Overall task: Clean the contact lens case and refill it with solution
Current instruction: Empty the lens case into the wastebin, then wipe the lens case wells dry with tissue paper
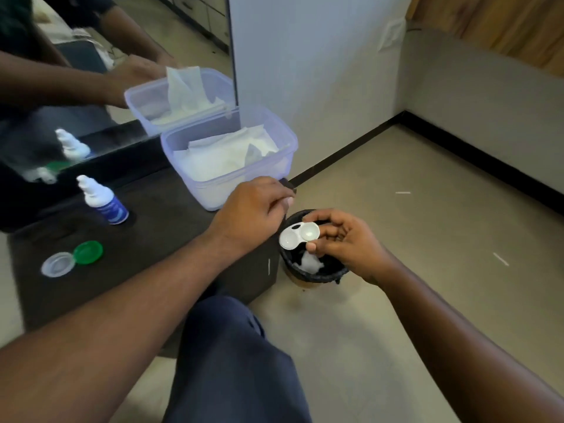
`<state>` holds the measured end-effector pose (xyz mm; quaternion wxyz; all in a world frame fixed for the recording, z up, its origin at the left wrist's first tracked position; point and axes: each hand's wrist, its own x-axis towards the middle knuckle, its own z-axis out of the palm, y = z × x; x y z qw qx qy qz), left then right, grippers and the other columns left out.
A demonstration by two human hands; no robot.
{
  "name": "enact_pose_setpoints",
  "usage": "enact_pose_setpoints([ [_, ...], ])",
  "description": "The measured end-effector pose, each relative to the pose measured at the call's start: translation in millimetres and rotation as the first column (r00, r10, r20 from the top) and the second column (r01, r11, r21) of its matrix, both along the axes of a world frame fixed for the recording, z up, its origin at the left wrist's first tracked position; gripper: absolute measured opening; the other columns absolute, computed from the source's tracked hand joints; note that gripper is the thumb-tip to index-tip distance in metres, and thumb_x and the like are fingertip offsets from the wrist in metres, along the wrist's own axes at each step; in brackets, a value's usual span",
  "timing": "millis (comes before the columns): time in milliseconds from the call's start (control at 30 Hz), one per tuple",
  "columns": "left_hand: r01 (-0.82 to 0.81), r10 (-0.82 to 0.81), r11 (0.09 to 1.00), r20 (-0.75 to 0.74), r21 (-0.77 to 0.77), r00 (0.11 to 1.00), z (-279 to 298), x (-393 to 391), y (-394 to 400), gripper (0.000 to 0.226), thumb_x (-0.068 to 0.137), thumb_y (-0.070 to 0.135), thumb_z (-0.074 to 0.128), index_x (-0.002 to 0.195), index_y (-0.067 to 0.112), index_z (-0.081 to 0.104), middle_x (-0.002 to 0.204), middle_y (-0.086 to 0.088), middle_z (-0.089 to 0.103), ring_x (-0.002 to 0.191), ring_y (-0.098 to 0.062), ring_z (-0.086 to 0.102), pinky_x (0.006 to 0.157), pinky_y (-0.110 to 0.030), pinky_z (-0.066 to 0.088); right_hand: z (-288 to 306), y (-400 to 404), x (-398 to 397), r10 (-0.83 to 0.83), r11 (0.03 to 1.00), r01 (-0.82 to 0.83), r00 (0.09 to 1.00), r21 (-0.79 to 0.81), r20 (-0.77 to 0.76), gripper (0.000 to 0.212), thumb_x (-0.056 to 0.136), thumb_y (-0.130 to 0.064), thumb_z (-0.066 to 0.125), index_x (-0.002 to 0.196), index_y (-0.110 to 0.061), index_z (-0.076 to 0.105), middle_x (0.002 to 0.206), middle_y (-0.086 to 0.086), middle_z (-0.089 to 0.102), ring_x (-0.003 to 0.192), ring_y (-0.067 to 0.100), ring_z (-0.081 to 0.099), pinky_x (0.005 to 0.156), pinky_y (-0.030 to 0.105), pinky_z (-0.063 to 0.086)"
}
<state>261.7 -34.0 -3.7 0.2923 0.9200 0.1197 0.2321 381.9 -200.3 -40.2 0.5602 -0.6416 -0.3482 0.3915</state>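
My right hand (345, 242) pinches the white two-well contact lens case (297, 235) between thumb and fingers, holding it over a small black bin (332, 274). A crumpled white tissue (309, 264) lies inside the bin. My left hand (253, 210) hovers just left of the case with its fingers curled and nothing visible in them. The solution bottle (102, 199), white with a blue label, stands on the dark table (171, 227). A clear cap (58, 264) and a green cap (88, 252) lie on the table at the left.
A translucent plastic box (262, 175) of white tissues sits at the table's back right, against a mirror (61, 87) that reflects it. The bin stands on the beige floor (412, 209) by the table's right edge. My knee in dark trousers (232, 361) is below.
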Motion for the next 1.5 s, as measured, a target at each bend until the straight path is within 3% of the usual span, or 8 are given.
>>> enact_pose_setpoints([
  [200,-0.199,-0.030,0.760,-0.340,-0.618,0.940,30.9,-79.7,26.8,0.010,0.083,0.012,0.072,0.087,0.004,0.076,0.081,-0.019,0.073,0.066,-0.019,0.067,0.058,-0.023,0.053,14.9,34.0,-60.3,0.198,0.978,-0.191,0.977,0.088,-0.080,0.039,0.077,0.008,0.069,0.106,-0.017,0.063,0.090,0.004,0.074,0.081,0.017,0.069,0.074,0.029,0.058],
  [567,-0.318,0.058,0.682,-0.385,-0.658,0.921,32.0,-159.6,71.1,0.007,0.079,0.003,0.072,0.082,-0.003,0.073,0.082,-0.018,0.073,0.070,-0.018,0.068,0.064,-0.025,0.055,33.2,96.8,-125.6,0.310,0.950,-0.313,0.944,0.011,0.116,0.043,0.076,0.005,0.073,0.111,-0.017,0.062,0.089,0.012,0.073,0.081,0.018,0.071,0.078,0.031,0.058],
  [767,-0.378,0.226,0.570,-0.303,-0.729,0.926,20.6,-162.5,66.2,0.009,0.079,-0.001,0.070,0.084,-0.008,0.071,0.076,-0.017,0.071,0.060,-0.016,0.065,0.053,-0.020,0.053,78.9,101.2,-99.8,-0.035,0.991,-0.016,0.929,0.133,0.368,0.014,0.077,-0.006,0.076,0.084,-0.016,0.072,0.060,-0.014,0.067,0.057,-0.001,0.057,0.062,0.013,0.047],
  [867,-0.399,0.255,0.561,-0.307,-0.725,0.917,19.9,-161.3,64.1,0.010,0.080,0.000,0.069,0.086,-0.008,0.071,0.081,-0.018,0.071,0.055,-0.010,0.065,0.051,-0.017,0.052,114.6,107.7,-77.5,-0.111,0.984,0.018,0.841,0.179,0.529,0.009,0.081,-0.015,0.074,0.089,-0.018,0.073,0.076,-0.010,0.071,0.066,0.003,0.062,0.066,0.016,0.050],
  [1033,-0.410,0.267,0.560,-0.312,-0.719,0.912,18.7,-160.8,64.1,0.005,0.079,0.000,0.070,0.081,-0.004,0.072,0.082,-0.015,0.072,0.057,-0.008,0.067,0.050,-0.016,0.051,147.1,135.4,-37.0,0.306,0.942,-0.006,0.426,-0.336,0.851,0.022,0.088,-0.025,0.066,0.109,-0.020,0.069,0.112,-0.004,0.061,0.087,0.008,0.054,0.079,0.018,0.041],
  [1200,-0.415,0.289,0.552,-0.301,-0.723,0.909,16.4,-160.7,63.5,0.002,0.079,0.000,0.071,0.078,-0.001,0.073,0.079,-0.010,0.072,0.058,-0.009,0.068,0.050,-0.016,0.051,147.5,150.2,-25.0,0.543,0.815,-0.015,0.367,-0.579,0.755,0.022,0.091,-0.015,0.062,0.111,-0.011,0.069,0.116,0.007,0.067,0.090,0.015,0.059,0.083,0.024,0.042],
  [1433,-0.418,0.291,0.547,-0.304,-0.725,0.907,15.6,-160.7,63.8,0.003,0.078,0.002,0.072,0.077,0.003,0.074,0.079,-0.007,0.073,0.062,-0.010,0.069,0.052,-0.017,0.051,151.9,151.6,-24.8,0.305,0.943,0.031,0.312,-0.330,0.900,0.025,0.095,-0.003,0.050,0.108,-0.010,0.070,0.114,0.007,0.064,0.093,0.017,0.051,0.085,0.025,0.039],
  [1500,-0.415,0.294,0.543,-0.298,-0.730,0.908,15.8,-161.2,63.1,0.002,0.079,0.001,0.072,0.079,0.001,0.074,0.079,-0.008,0.072,0.060,-0.008,0.069,0.051,-0.016,0.051,153.8,149.6,-30.2,0.107,0.988,0.044,0.488,-0.147,0.866,0.031,0.097,-0.004,0.043,0.110,-0.014,0.069,0.113,0.004,0.059,0.095,0.018,0.052,0.085,0.028,0.047],
])
